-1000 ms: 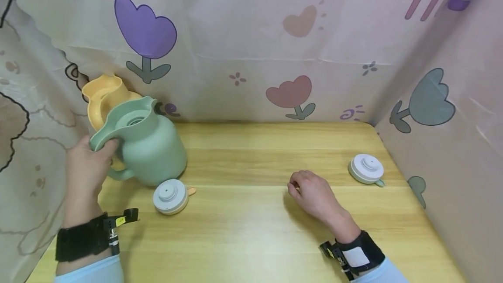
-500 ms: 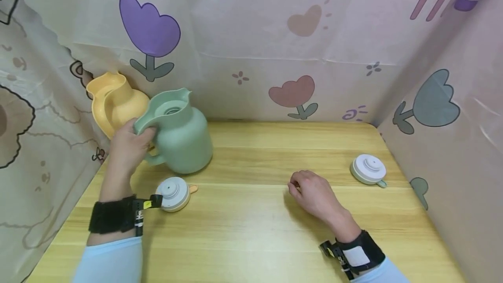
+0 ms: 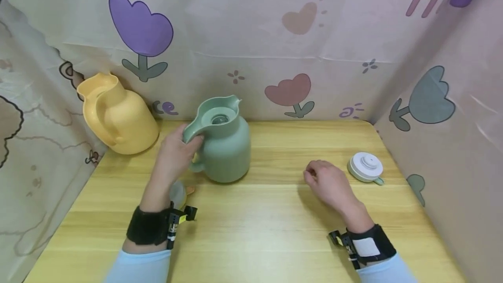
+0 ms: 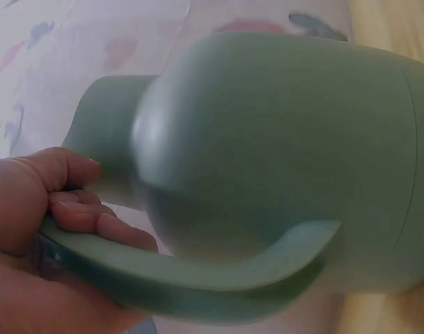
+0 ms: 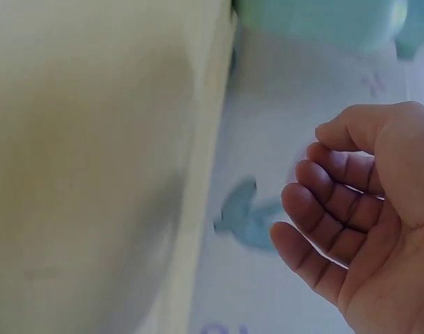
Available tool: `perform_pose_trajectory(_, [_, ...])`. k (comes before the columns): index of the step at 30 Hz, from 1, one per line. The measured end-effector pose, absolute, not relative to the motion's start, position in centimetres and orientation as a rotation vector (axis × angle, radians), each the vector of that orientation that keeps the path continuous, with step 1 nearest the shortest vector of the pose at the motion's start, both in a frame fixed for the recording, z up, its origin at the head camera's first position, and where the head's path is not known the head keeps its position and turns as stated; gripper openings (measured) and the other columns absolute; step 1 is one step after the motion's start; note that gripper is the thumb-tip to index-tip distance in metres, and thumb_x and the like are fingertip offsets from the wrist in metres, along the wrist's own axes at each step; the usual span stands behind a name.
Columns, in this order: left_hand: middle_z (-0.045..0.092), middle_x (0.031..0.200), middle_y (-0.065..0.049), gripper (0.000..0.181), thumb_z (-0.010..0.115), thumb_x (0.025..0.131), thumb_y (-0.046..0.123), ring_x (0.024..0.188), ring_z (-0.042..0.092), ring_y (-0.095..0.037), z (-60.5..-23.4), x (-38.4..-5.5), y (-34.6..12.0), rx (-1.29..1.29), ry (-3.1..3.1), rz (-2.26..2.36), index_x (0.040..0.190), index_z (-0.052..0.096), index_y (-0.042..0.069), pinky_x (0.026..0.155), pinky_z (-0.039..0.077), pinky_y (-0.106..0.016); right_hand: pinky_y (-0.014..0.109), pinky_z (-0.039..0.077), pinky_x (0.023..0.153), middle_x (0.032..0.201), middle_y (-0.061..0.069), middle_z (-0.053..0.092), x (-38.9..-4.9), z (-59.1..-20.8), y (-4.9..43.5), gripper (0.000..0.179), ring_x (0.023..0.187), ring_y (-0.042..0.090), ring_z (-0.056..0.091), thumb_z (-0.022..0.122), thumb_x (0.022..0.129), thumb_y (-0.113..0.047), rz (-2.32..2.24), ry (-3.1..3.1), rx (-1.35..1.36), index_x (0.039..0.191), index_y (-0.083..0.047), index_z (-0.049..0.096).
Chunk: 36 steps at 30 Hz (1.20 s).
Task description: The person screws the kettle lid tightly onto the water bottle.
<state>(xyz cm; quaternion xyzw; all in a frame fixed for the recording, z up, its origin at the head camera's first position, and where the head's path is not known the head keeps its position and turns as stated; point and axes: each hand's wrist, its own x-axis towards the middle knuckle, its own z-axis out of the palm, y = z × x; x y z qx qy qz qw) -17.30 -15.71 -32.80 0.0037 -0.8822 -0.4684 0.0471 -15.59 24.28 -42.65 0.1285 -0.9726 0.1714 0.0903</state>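
My left hand (image 3: pixel 174 154) grips the handle of a green thermos jug (image 3: pixel 228 152) at its top. The left wrist view shows the fingers curled round that handle (image 4: pixel 198 275). The jug is lidless, its round inner opening facing up; whether its base touches the table I cannot tell. To the right, my right hand (image 3: pixel 330 182) holds nothing, its fingers loosely curled in the right wrist view. Partly hidden behind my left wrist lies a white lid (image 3: pixel 178 194) with an orange tab. Another white lid (image 3: pixel 366 167), with a green tab, lies right of my right hand.
A yellow thermos jug (image 3: pixel 127 121) without a lid stands at the back left corner, against the curtain. Patterned curtain (image 3: pixel 220 21) encloses the wooden table (image 3: pixel 255 222) at the back and both sides.
My left hand has carried the green jug rightward, away from the yellow jug, which now shows fully. My left forearm has come to cover part of the orange-tabbed lid. My right hand has shifted slightly right.
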Motion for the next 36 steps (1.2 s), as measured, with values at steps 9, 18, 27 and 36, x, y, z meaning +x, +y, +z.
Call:
perform_pose_trajectory(9, [0.056,0.082,-0.009,0.020,0.064,0.102,0.028,0.083,0.057,-0.028,-33.5,-15.1,-12.5,-0.015,-2.655,-1.434,0.104,0.060,0.008,0.071,0.046,-0.036,0.066,0.048,0.092,0.124,0.033,0.062,-16.1,-40.5,30.3,0.042,0.113,0.051,0.058,0.067,0.101,-0.023,0.552,-2.776,0.037,0.128,0.009,0.061])
perform_pose_trajectory(18, [0.057,0.084,-0.010,0.021,0.065,0.101,0.027,0.087,0.057,-0.028,-33.7,-14.8,-12.2,-0.021,-2.672,-1.455,0.108,0.062,0.007,0.074,0.048,-0.036,0.078,0.038,0.098,0.145,0.054,0.022,-16.3,-41.5,34.9,0.119,0.121,0.066,0.037,0.076,0.092,-0.049,0.663,-3.018,-0.515,0.152,0.024,0.004])
perform_pose_trajectory(27, [0.050,0.078,-0.008,0.019,0.066,0.101,0.027,0.085,0.055,-0.028,-33.9,-15.0,-12.0,-0.029,-2.622,-1.447,0.101,0.060,0.009,0.072,0.046,-0.037,0.073,0.043,0.093,0.132,0.052,0.037,-17.3,-43.6,35.5,0.107,0.114,0.063,0.047,0.072,0.094,-0.046,0.601,-3.068,-0.607,0.149,0.027,0.016])
perform_pose_trajectory(36, [0.046,0.076,-0.007,0.019,0.067,0.100,0.027,0.083,0.054,-0.028,-33.9,-15.4,-11.9,-0.051,-2.615,-1.468,0.099,0.059,0.009,0.071,0.046,-0.037,0.074,0.038,0.108,0.146,0.050,0.036,-18.8,-43.7,30.7,0.106,0.129,0.064,0.044,0.080,0.091,-0.033,0.639,-3.068,-0.097,0.155,0.022,0.016])
